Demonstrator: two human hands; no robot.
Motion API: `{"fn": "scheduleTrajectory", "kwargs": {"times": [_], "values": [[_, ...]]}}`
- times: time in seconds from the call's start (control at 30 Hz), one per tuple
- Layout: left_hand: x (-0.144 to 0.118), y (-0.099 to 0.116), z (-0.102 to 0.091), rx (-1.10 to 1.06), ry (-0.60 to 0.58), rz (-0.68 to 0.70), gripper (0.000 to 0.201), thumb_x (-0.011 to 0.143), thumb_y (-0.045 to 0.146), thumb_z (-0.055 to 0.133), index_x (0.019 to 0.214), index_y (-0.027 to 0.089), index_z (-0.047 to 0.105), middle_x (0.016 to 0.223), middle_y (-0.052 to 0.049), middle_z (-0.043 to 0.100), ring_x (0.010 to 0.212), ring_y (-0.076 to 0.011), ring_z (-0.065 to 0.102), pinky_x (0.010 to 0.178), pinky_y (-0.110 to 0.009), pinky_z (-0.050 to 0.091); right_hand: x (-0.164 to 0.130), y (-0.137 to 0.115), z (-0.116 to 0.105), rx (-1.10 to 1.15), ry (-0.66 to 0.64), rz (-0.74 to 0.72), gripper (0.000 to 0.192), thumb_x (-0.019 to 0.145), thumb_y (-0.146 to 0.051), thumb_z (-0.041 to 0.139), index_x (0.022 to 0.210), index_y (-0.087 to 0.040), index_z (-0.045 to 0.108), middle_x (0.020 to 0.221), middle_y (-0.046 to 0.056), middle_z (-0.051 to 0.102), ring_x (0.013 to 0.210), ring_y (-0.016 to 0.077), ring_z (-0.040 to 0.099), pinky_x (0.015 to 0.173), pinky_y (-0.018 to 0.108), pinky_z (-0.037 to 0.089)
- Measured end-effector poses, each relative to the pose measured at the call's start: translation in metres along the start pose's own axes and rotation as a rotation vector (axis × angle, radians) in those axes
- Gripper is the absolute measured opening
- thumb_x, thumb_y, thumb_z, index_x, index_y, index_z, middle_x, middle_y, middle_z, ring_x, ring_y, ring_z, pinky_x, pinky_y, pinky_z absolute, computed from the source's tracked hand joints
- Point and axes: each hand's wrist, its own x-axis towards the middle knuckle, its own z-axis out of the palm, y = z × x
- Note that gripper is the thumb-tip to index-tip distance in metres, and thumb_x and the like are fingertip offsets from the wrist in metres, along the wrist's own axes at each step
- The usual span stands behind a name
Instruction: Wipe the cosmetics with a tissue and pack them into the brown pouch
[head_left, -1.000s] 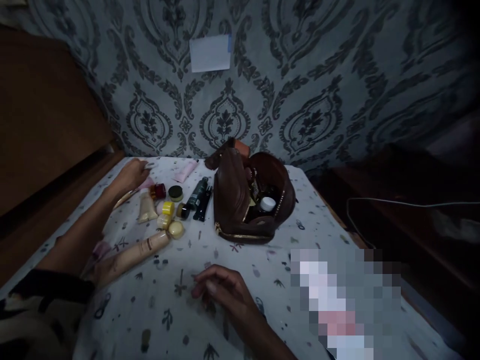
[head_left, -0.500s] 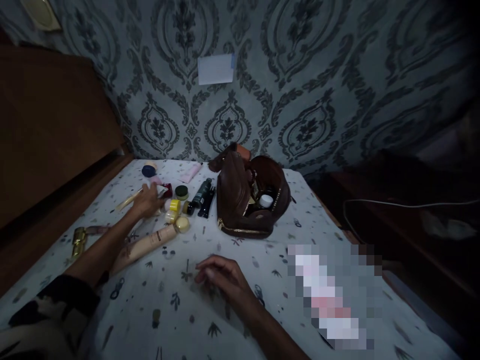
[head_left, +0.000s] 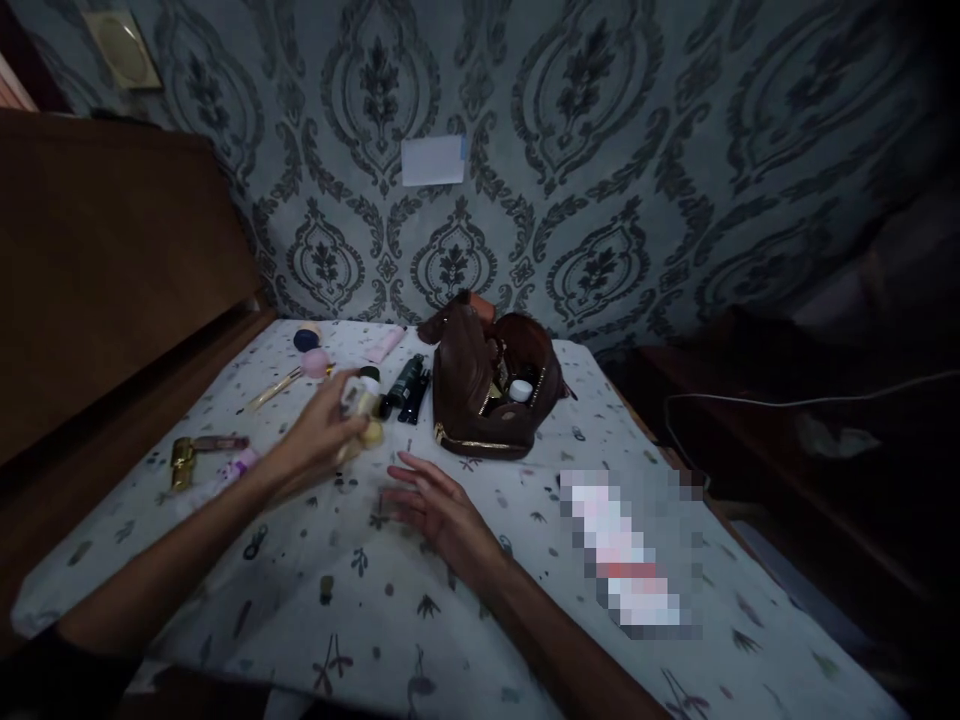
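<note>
My left hand (head_left: 319,430) is closed around a small pale, partly see-through container (head_left: 356,398), blurred by motion. Just beyond its fingers are a round yellow lid (head_left: 371,433) and a dark-lidded jar (head_left: 369,374), both partly covered. My right hand (head_left: 446,515) hovers over the cloth with fingers spread, holding nothing. Farther back stands an unzipped brown toiletry bag (head_left: 480,440) with a white-lidded jar (head_left: 520,390) inside. Left of the bag lie a dark green tube (head_left: 406,380) and a black tube (head_left: 415,398).
Toward the left lie a makeup brush (head_left: 274,390), a pink rounded item (head_left: 315,362), a navy-lidded compact (head_left: 306,339) and a gold-capped item (head_left: 182,463). A pink tube (head_left: 385,345) rests near the wall. A pixelated patch (head_left: 626,560) covers something at right.
My left hand has moved right and toward me from the cosmetics, now with the pale container in it. My right hand has spread its fingers and risen slightly. The camera view has shifted.
</note>
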Motion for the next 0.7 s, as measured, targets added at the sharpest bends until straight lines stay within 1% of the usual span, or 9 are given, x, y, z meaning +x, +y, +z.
{"fn": "scheduleTrajectory", "kwargs": {"times": [0.1,0.2,0.27,0.37,0.47,0.5,0.57,0.63,0.7], "values": [[-0.031,0.033,0.039,-0.104,0.036,0.046,0.067,0.083,0.031,0.051,0.146,0.016,0.034,0.145,-0.015,0.045,0.134,-0.0316,0.042,0.108,-0.045,0.04,0.003,0.002,0.008,0.115,-0.015,0.011,0.06,0.071,-0.046,0.081,0.125,-0.032,0.06,0.123,0.003,0.066,0.092,0.0186,0.068,0.084,0.036,0.053],[-0.047,0.047,0.063,-0.138,0.028,0.053,0.072,0.088,0.034,0.05,0.152,0.017,0.024,0.154,-0.016,0.035,0.145,-0.0343,0.027,0.112,-0.051,0.034,0.006,0.008,0.007,0.154,0.02,-0.015,0.059,0.071,-0.05,0.079,0.124,-0.033,0.058,0.118,0.001,0.069,0.084,0.0166,0.066,0.077,0.033,0.054],[-0.051,0.049,0.07,-0.167,-0.003,0.041,0.07,0.092,0.041,0.047,0.154,0.018,0.022,0.157,-0.015,0.031,0.148,-0.0355,0.021,0.114,-0.053,0.032,0.007,0.013,0.005,0.149,0.058,-0.061,0.057,0.072,-0.049,0.078,0.122,-0.032,0.058,0.122,0.001,0.067,0.088,0.017,0.065,0.076,0.031,0.053],[-0.05,0.048,0.074,-0.204,-0.046,0.024,0.063,0.098,0.047,0.037,0.154,0.021,0.026,0.16,-0.013,0.028,0.149,-0.0355,0.019,0.115,-0.054,0.03,0.006,0.016,0.002,0.148,0.093,-0.123,0.055,0.075,-0.05,0.075,0.124,-0.031,0.058,0.128,0.0,0.064,0.098,0.0183,0.063,0.08,0.03,0.053],[-0.046,0.047,0.076,-0.245,-0.023,0.034,0.061,0.099,0.047,0.032,0.154,0.02,0.028,0.161,-0.012,0.027,0.149,-0.0349,0.016,0.116,-0.054,0.027,0.002,0.012,0.0,0.117,0.077,-0.12,0.054,0.08,-0.052,0.071,0.127,-0.029,0.057,0.121,0.002,0.066,0.099,0.0196,0.063,0.079,0.031,0.053],[-0.044,0.047,0.075,-0.271,0.0,0.041,0.061,0.099,0.047,0.033,0.153,0.018,0.031,0.159,-0.013,0.03,0.149,-0.0344,0.019,0.117,-0.052,0.027,0.001,0.01,-0.001,0.09,0.058,-0.112,0.055,0.081,-0.052,0.07,0.128,-0.028,0.057,0.116,0.003,0.067,0.095,0.0198,0.064,0.076,0.031,0.053],[-0.04,0.047,0.072,-0.347,0.018,0.039,0.059,0.097,0.048,0.038,0.147,0.016,0.04,0.152,-0.014,0.042,0.142,-0.0327,0.034,0.115,-0.048,0.031,-0.001,0.005,-0.006,0.025,0.008,-0.067,0.058,0.08,-0.054,0.07,0.13,-0.027,0.056,0.107,0.005,0.068,0.084,0.0188,0.064,0.066,0.03,0.054],[-0.036,0.047,0.066,-0.431,-0.014,0.013,0.053,0.095,0.048,0.043,0.136,0.016,0.051,0.136,-0.012,0.057,0.125,-0.0292,0.053,0.107,-0.042,0.041,-0.002,0.0,-0.012,-0.036,-0.036,-0.001,0.063,0.078,-0.057,0.071,0.13,-0.026,0.055,0.097,0.004,0.068,0.069,0.0163,0.062,0.055,0.027,0.052],[-0.033,0.045,0.06,-0.492,-0.061,-0.017,0.044,0.093,0.049,0.048,0.12,0.017,0.06,0.11,-0.007,0.067,0.101,-0.0243,0.062,0.091,-0.035,0.049,-0.001,-0.002,-0.018,-0.095,-0.075,0.056,0.065,0.076,-0.06,0.072,0.128,-0.024,0.057,0.087,0.003,0.066,0.061,0.0143,0.059,0.049,0.026,0.05]]}}
